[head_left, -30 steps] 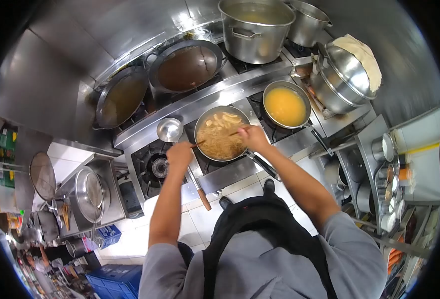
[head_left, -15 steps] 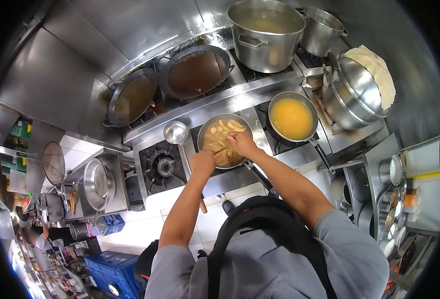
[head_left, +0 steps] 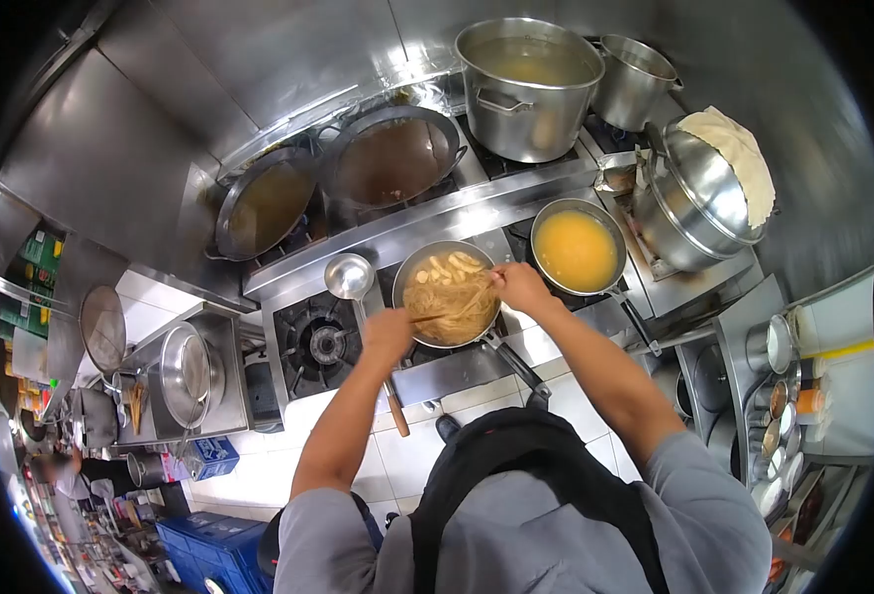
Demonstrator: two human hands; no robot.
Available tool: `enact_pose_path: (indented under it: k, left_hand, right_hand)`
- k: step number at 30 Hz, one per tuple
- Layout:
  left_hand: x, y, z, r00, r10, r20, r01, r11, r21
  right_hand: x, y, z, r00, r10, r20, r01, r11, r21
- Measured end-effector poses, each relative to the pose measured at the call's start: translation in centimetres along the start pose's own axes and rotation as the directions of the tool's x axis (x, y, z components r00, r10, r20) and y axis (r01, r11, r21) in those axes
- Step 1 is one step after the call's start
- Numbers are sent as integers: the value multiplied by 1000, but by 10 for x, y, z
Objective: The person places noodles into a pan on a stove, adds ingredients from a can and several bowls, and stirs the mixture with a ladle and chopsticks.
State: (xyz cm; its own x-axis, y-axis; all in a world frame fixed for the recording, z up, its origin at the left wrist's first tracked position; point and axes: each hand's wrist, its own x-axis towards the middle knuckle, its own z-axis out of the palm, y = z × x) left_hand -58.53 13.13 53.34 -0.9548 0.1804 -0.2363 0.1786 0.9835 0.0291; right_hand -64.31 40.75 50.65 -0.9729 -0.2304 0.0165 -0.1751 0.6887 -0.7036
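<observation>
A pan (head_left: pixel 412 259) on the middle burner holds noodles (head_left: pixel 454 315) in broth, with pale curved pieces (head_left: pixel 451 265) toward its far side. My left hand (head_left: pixel 388 335) is closed at the pan's left edge around what look like thin chopsticks (head_left: pixel 424 319) reaching into the noodles. At the pan's upper right edge, my right hand (head_left: pixel 518 285) pinches something thin that I cannot make out, with noodles stretched toward it. To the left lies a ladle (head_left: pixel 349 276) with a wooden handle, its bowl up on the stove.
Orange liquid fills a second pan (head_left: pixel 577 251) on the right. Behind are two dark woks (head_left: pixel 264 205) (head_left: pixel 394 158), a large pot (head_left: pixel 533 94), a smaller pot (head_left: pixel 636 82) and a lidded steamer (head_left: pixel 696 203). Another person (head_left: pixel 76 475) stands far left.
My hands have moved apart, the left one leftward and the right one toward the pan's right rim. The noodles are spread wider between them. The whole view has shifted slightly.
</observation>
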Motion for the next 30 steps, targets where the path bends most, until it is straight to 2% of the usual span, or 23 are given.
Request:
enact_pose_path:
  k: [1, 2, 3, 4, 6, 7, 9, 10, 11, 13, 15, 16, 17, 19, 20, 22, 23, 25, 27, 28, 29, 30]
  left_hand:
    - [-1, -17, -8, 995, -104, 7, 105, 994, -35]
    - [3, -24, -9, 995, -103, -7, 103, 994, -35]
    - [12, -19, -5, 995, -97, -10, 97, 995, -37]
    - [23, -6, 5, 996, -67, -53, 63, 996, -62]
    - [31, 34, 16, 992, 18, -127, -27, 997, -67]
    - [33, 34, 23, 992, 20, -127, -29, 997, -67]
    - [36, 34, 38, 999, 19, -48, -19, 1000, -20]
    - [21, 17, 19, 998, 1, -66, -8, 994, -108]
    - [12, -2, 7, 998, 1, -67, -8, 994, -107]
    - [2, -30, -5, 989, -150, -4, 147, 975, -170]
    - [5, 0, 1, 993, -119, 13, 120, 988, -99]
    - [5, 13, 6, 995, -93, 27, 94, 995, -37]
    - [5, 16, 20, 995, -91, 41, 93, 995, -38]
    - [12, 19, 51, 993, 83, -80, -85, 996, -25]
    - [6, 7, 36, 998, 9, -54, -12, 998, -56]
    - [-13, -30, -3, 997, -59, -39, 53, 990, -130]
    - [-9, -45, -10, 979, -196, 58, 201, 974, -100]
    - [-13, -42, -12, 991, -120, 51, 126, 982, -141]
    - [0, 0, 28, 996, -83, 16, 84, 989, -124]
    - [5, 17, 42, 999, -42, -19, 40, 994, -105]
    - [3, 22, 41, 999, -41, -22, 39, 994, -104]
    - [0, 25, 40, 999, 3, -33, -7, 992, -128]
  right_hand:
    - [0, 1, 0, 1000, 5, -8, -5, 1000, -2]
    - [-1, 1, 2, 1000, 11, -9, -11, 1000, 11]
    - [-2, 1, 4, 1000, 13, -7, -13, 1000, 23]
    - [-5, -11, 5, 998, -51, 38, 47, 993, 111]
    - [-6, -13, 23, 1000, 4, -10, -4, 999, 48]
    - [-6, -13, 30, 997, 55, -57, -55, 998, -7]
    - [-8, 3, 23, 996, 47, -70, -50, 998, -33]
    - [-7, 9, 16, 996, 47, -75, -48, 999, -10]
    - [-6, 12, 11, 996, 45, -82, -45, 999, 13]
    - [-12, -6, 7, 996, 73, -59, -70, 996, 49]
    - [-10, -15, 38, 999, -6, -40, 20, 934, 358]
    - [-10, -23, 51, 999, 40, 20, -45, 896, 442]
    - [-14, -20, 54, 998, 51, 29, -59, 894, 444]
    - [-7, -11, 55, 998, 60, 12, -61, 990, 127]
    - [-1, -2, 49, 998, 43, -45, -41, 998, 47]
    - [-1, 8, 17, 998, 68, 15, -69, 996, 57]
    - [-1, 6, 5, 994, 90, 67, -94, 993, 68]
    - [-3, 6, 16, 994, 74, 76, -80, 993, 84]
    - [-2, -7, 50, 996, -72, -53, 84, 958, 273]
    - [1, -8, 66, 999, 9, 44, -24, 939, 342]
    - [2, -7, 65, 999, 8, 41, -21, 940, 342]
    - [1, -5, 63, 997, 27, 69, -44, 965, 257]
